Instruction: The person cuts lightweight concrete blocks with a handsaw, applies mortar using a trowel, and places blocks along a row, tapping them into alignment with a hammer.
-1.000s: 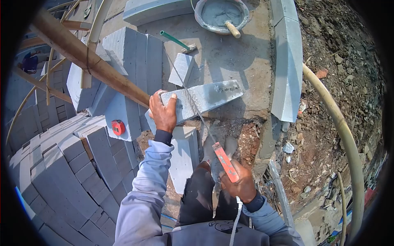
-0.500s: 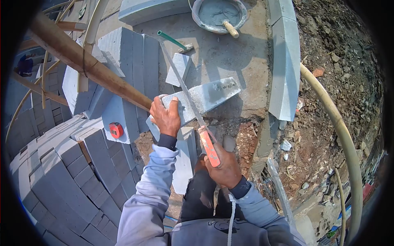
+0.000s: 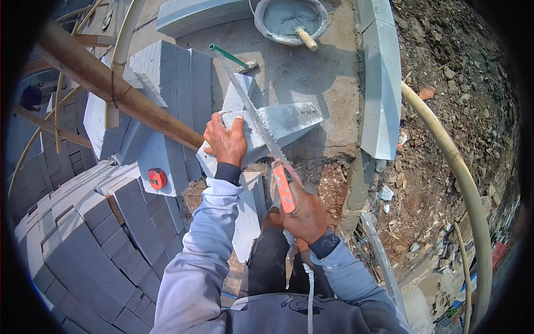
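A pale grey lightweight concrete block (image 3: 292, 118) lies slantwise in front of me. My left hand (image 3: 227, 140) grips its near left end, thumb and fingers bent over the edge. My right hand (image 3: 306, 214) is closed around the orange handle of a handsaw (image 3: 261, 127). The long blade runs up and left across the block, just right of my left hand, its teeth against the block. How deep the cut goes, I cannot tell. Behind the blade, a smaller block piece (image 3: 239, 93) lies on the ground. Beyond it is a hammer (image 3: 231, 57) with a green handle.
Stacked blocks (image 3: 100, 239) fill the left side, with a red tape measure (image 3: 157, 178) on one block. A bamboo pole (image 3: 139, 104) crosses at upper left; another (image 3: 461, 172) curves at right. A mortar bucket (image 3: 261, 28) stands ahead, beside a block row (image 3: 381, 89) and rubble.
The saw has slid slightly forward, and my right hand has moved up with it. The dark patch on the block's far end now looks lighter. My left hand keeps its grip; the view shifted slightly.
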A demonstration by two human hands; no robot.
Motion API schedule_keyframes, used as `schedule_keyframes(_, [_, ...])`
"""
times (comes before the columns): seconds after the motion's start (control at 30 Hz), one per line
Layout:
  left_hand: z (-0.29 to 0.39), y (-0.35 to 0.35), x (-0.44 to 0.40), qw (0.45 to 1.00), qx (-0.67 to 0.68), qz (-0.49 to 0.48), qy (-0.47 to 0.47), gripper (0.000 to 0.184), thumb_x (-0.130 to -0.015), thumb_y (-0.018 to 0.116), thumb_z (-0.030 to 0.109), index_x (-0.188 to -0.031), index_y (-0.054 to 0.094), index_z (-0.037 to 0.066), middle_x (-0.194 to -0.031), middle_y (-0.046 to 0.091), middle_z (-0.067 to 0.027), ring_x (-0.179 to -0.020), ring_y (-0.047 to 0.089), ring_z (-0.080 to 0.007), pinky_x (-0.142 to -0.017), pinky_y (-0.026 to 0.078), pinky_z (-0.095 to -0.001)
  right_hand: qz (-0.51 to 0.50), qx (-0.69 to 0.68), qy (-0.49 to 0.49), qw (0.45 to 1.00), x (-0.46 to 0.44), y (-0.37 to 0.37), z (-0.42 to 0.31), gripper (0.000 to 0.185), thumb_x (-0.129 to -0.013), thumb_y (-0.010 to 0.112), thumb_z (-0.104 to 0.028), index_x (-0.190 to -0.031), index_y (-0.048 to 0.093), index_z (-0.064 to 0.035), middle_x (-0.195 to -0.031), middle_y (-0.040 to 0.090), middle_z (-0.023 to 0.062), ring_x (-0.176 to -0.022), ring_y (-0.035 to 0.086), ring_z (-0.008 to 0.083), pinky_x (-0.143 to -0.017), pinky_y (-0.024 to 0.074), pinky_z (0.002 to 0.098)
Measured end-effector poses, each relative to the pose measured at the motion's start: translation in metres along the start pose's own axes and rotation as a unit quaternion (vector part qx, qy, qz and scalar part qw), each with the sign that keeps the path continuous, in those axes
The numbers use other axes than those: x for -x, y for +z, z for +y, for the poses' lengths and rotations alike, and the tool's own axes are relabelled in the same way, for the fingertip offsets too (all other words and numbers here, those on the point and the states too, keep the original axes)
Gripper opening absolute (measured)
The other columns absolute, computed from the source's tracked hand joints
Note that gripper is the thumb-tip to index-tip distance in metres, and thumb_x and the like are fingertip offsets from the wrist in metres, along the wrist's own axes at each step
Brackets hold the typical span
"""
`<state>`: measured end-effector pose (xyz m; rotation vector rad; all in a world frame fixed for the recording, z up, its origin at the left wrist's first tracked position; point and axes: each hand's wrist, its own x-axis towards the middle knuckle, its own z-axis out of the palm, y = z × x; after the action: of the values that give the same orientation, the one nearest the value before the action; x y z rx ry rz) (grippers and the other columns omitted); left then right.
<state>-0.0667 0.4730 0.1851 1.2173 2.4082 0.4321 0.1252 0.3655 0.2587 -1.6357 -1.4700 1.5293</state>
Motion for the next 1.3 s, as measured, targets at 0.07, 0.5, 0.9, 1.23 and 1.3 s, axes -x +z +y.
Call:
schedule_keyframes(0.07, [0.004,0.002,-0.003,1.000,-0.008,0.012,0.005,0.042,-0.083,0.061,0.039,-0.116,0.055,0.013,-0.121,0.053,-0.0154,-0.125,0.038,-0.0388,-0.098,0.016,-0.0739,-0.008,0.017,0.040,0.999,0.022,-0.003,-0.007,0.018,-0.074,0.066,-0.009,-0.087,0.054,-0.0067,-0.073,0.062,0.0214,-0.070,0.062,0.0437,-0.058,0.0465,0.0517])
schedule_keyframes(0.5, [-0.002,-0.005,-0.011,1.000,-0.005,0.013,-0.020,0.040,-0.083,0.062,0.041,-0.111,0.058,0.013,-0.117,0.056,-0.0155,-0.120,0.042,-0.0396,-0.097,0.021,-0.0702,-0.012,0.039,0.011,0.999,0.051,-0.024,-0.024,0.019,-0.072,0.063,-0.008,-0.086,0.052,-0.0046,-0.070,0.060,0.0230,-0.067,0.060,0.0447,-0.060,0.0464,0.0528])
schedule_keyframes(0.9, [-0.001,0.001,-0.024,0.999,0.002,0.007,-0.050,0.049,-0.082,0.062,0.038,-0.121,0.054,0.009,-0.123,0.054,-0.0159,-0.126,0.038,-0.0373,-0.099,0.013,-0.0748,-0.008,0.109,-0.002,0.994,0.043,-0.017,-0.033,0.029,-0.069,0.068,-0.006,-0.094,0.054,-0.0038,-0.073,0.063,0.0211,-0.070,0.062,0.0432,-0.060,0.0493,0.0490])
schedule_keyframes(1.23, [0.022,0.002,-0.019,0.999,-0.026,0.008,-0.026,0.050,-0.082,0.062,0.042,-0.119,0.055,0.009,-0.121,0.055,-0.0173,-0.124,0.041,-0.0413,-0.096,0.016,-0.0757,0.013,0.072,-0.034,0.997,0.037,-0.027,-0.036,0.036,-0.074,0.062,-0.003,-0.110,0.060,-0.0044,-0.080,0.064,0.0235,-0.073,0.062,0.0428,-0.062,0.0518,0.0449])
schedule_keyframes(1.3, [0.027,0.005,-0.030,0.998,-0.034,0.011,-0.048,0.052,-0.082,0.061,0.043,-0.121,0.055,0.009,-0.121,0.055,-0.0172,-0.124,0.041,-0.0411,-0.096,0.015,-0.0758,0.015,0.094,-0.030,0.995,0.031,-0.028,-0.032,0.033,-0.074,0.062,-0.003,-0.108,0.060,-0.0047,-0.081,0.064,0.0230,-0.075,0.063,0.0421,-0.063,0.0519,0.0446])
